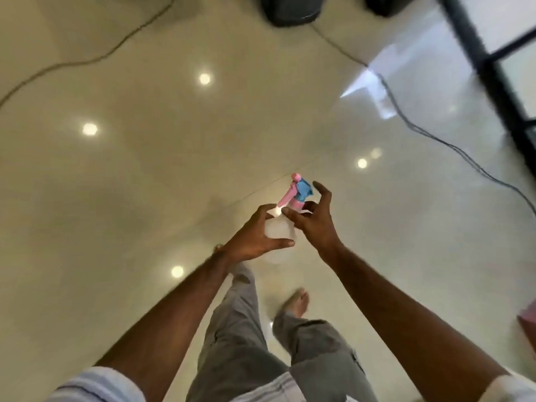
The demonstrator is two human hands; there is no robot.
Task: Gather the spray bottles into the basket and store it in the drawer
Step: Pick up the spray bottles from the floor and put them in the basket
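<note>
A spray bottle [279, 231] with a clear rounded body and a pink and blue trigger head is held out in front of me above the floor. My left hand [255, 240] wraps around the bottle's body from the left. My right hand [311, 220] is at the bottle's neck, thumb and fingers spread around the pink collar, touching it from the right. No basket or drawer is in view.
Glossy cream floor tiles [145, 184] fill the view, with ceiling-light reflections. Black cables [435, 137] run across the floor on the right and upper left. A dark object [290, 10] stands at the top. A black frame [493, 68] is at the upper right. My legs and bare feet [295, 304] are below.
</note>
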